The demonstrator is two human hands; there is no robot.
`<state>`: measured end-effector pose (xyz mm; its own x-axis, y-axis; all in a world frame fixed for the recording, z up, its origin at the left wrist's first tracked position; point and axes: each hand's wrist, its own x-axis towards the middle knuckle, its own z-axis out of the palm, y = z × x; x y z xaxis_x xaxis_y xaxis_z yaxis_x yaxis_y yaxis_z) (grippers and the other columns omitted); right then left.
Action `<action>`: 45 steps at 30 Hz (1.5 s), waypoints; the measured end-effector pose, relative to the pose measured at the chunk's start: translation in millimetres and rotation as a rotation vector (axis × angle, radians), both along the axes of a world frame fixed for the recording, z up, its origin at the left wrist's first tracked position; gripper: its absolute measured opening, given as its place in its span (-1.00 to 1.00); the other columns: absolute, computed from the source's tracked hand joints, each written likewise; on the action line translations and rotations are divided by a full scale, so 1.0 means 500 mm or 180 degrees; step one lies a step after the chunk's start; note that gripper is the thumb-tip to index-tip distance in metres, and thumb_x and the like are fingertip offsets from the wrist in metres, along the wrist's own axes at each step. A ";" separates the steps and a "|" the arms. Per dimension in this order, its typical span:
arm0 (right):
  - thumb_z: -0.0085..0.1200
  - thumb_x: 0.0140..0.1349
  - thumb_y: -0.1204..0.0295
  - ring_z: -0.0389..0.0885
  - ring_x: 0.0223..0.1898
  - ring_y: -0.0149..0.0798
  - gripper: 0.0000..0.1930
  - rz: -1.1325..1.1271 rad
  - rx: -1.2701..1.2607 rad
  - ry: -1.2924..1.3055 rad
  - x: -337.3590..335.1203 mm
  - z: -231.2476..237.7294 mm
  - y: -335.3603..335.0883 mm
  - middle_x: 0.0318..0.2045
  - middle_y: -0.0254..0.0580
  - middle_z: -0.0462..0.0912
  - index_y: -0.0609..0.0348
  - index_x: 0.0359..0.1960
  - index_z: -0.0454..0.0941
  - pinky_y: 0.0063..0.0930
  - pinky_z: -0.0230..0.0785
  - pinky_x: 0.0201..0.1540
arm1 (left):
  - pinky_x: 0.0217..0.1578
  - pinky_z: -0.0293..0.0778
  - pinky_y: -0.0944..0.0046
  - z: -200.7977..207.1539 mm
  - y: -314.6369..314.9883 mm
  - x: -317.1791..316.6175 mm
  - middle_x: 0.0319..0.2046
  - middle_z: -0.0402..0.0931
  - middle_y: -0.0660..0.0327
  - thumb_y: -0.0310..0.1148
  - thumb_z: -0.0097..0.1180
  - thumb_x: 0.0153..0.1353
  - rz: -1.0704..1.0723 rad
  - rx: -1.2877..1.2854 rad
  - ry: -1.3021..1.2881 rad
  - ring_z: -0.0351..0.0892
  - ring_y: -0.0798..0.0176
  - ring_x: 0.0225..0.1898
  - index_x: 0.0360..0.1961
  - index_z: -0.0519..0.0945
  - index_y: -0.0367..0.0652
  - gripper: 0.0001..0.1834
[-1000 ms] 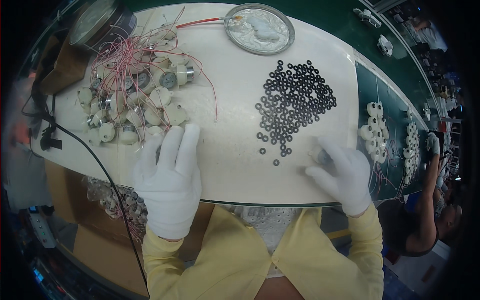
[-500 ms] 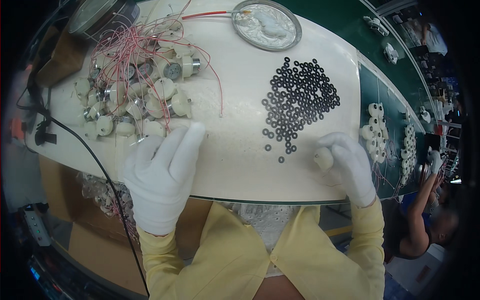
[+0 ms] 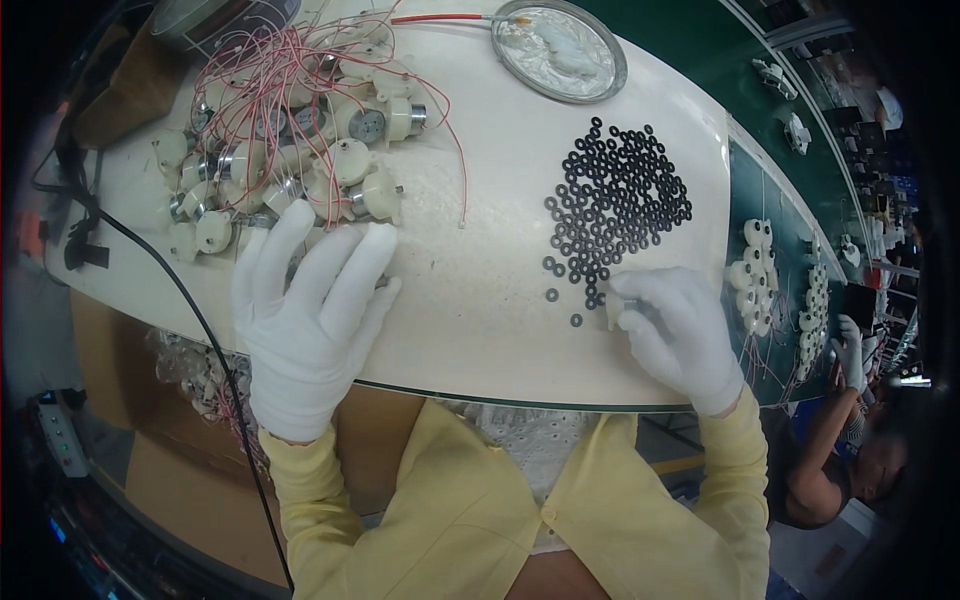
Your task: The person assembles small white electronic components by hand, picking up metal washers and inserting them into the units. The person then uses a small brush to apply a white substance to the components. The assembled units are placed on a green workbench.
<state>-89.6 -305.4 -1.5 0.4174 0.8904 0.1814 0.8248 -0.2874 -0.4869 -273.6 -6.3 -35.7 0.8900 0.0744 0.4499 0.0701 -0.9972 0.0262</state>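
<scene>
The right hand (image 3: 682,335) pinches a white part (image 3: 613,304) by the rings (image 3: 622,190); softly is best. Left of them, the left hand (image 3: 305,330) spreads.

2 white gloves (image 3: 302,345), yellow cardigan (image 3: 450,490), white eyelet top (image 3: 540,445)

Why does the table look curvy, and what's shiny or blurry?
In the head view, the fisheye lens bends the edges of the white table; the round silvery dish shines; the black rings look fairly clear; the co-worker near the right rim looks dim and blurry.
</scene>
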 end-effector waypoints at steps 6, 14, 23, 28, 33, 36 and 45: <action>0.31 0.05 0.46 0.63 -0.36 -0.16 -0.66 0.0104 -0.0260 -0.0338 0.009 0.002 -0.005 -0.34 -0.37 0.67 -0.02 -0.07 0.66 -0.28 0.40 -0.28 | 0.24 0.35 -0.19 -0.006 -0.014 -0.003 -0.03 0.62 0.34 -0.27 0.52 -0.06 -0.0315 0.0118 -0.0294 0.49 -0.02 0.23 0.09 0.68 0.13 -0.41; 0.33 0.04 0.35 0.59 -0.34 -0.24 -0.67 0.0426 -0.0697 -0.1133 0.018 0.024 0.008 -0.30 -0.42 0.61 -0.14 -0.10 0.68 -0.28 0.34 -0.27 | 0.28 0.29 -0.22 0.017 -0.011 -0.011 -0.12 0.60 0.34 -0.16 0.51 -0.05 -0.0100 -0.0238 0.0392 0.46 -0.01 0.26 0.12 0.68 0.09 -0.38; 0.35 0.11 0.21 0.54 -0.35 -0.26 -0.74 0.0481 -0.0792 -0.1203 0.023 0.045 0.003 -0.42 -0.46 0.56 -0.20 -0.15 0.68 -0.28 0.34 -0.24 | 0.26 0.31 -0.17 0.014 -0.071 0.014 -0.23 0.56 0.35 -0.07 0.48 -0.03 -0.0539 -0.0331 -0.0079 0.48 0.07 0.19 0.05 0.68 0.09 -0.44; 0.36 0.08 0.23 0.51 -0.37 -0.26 -0.76 0.0759 -0.1058 -0.1313 0.035 0.071 -0.003 -0.46 -0.44 0.51 -0.17 -0.19 0.66 -0.29 0.35 -0.22 | 0.24 0.32 -0.10 -0.019 -0.091 0.027 -0.23 0.55 0.36 -0.04 0.45 0.00 -0.0828 -0.0459 -0.0026 0.48 0.11 0.16 0.03 0.69 0.10 -0.47; 0.34 0.16 0.26 0.54 -0.46 -0.23 -0.76 0.0460 -0.0922 -0.0892 0.027 0.045 -0.020 -0.49 -0.42 0.58 -0.07 -0.14 0.67 -0.28 0.36 -0.26 | 0.23 0.32 -0.10 -0.011 -0.095 0.033 -0.20 0.55 0.37 -0.03 0.46 -0.04 -0.0771 -0.0424 -0.0052 0.49 0.10 0.15 0.03 0.70 0.11 -0.45; 0.30 0.25 0.31 0.55 -0.53 -0.19 -0.78 -0.0400 -0.0555 -0.0087 0.009 0.000 -0.055 -0.53 -0.36 0.63 0.00 -0.09 0.66 -0.28 0.36 -0.34 | 0.23 0.31 -0.11 -0.014 -0.097 0.031 -0.19 0.55 0.37 -0.03 0.48 -0.05 -0.0753 -0.0439 -0.0016 0.49 0.08 0.15 0.03 0.70 0.11 -0.43; 0.30 0.25 0.36 0.53 -0.59 -0.15 -0.58 -0.1636 -0.0543 -0.0826 -0.014 -0.019 -0.176 -0.59 -0.28 0.59 0.12 0.15 0.63 -0.27 0.32 -0.45 | 0.23 0.32 -0.21 -0.005 -0.093 0.027 -0.15 0.58 0.31 -0.08 0.46 0.02 -0.0795 -0.0467 0.0247 0.53 0.00 0.12 0.08 0.66 0.03 -0.43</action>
